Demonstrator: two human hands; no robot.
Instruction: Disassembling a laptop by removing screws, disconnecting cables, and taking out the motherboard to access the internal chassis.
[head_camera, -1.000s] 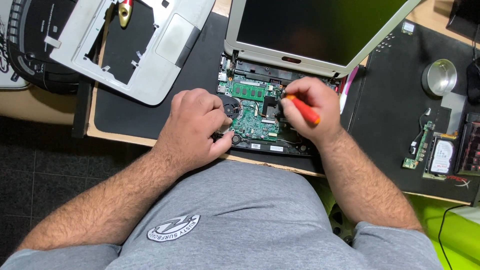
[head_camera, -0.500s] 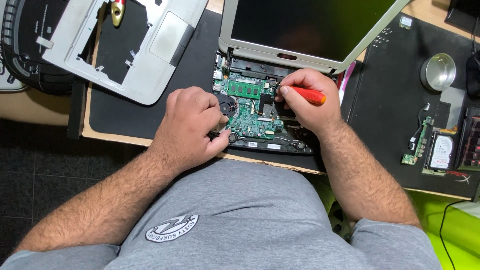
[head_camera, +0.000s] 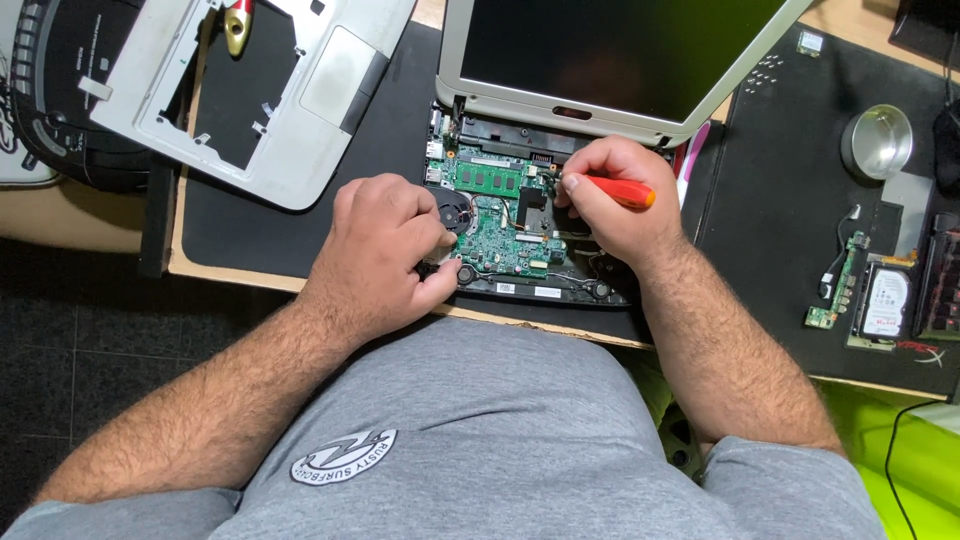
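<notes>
An opened small laptop (head_camera: 520, 285) lies on a black mat, its green motherboard (head_camera: 505, 235) and round fan (head_camera: 455, 212) exposed, its screen (head_camera: 610, 50) tilted back. My left hand (head_camera: 385, 255) rests curled on the laptop's left front corner, thumb against the base beside the fan. My right hand (head_camera: 615, 200) grips a red-handled screwdriver (head_camera: 615, 190), its tip hidden near the upper right part of the board.
The removed grey palmrest cover (head_camera: 270, 90) lies at the upper left. At the right are a round metal tin (head_camera: 877, 140), a small green circuit board (head_camera: 835, 285) and a hard drive (head_camera: 885, 300). The wooden desk edge (head_camera: 230, 272) runs along the front.
My right hand has turned the screwdriver from pointing down-right to lying nearly level and has shifted up the board. My left hand has stayed on the laptop's left corner.
</notes>
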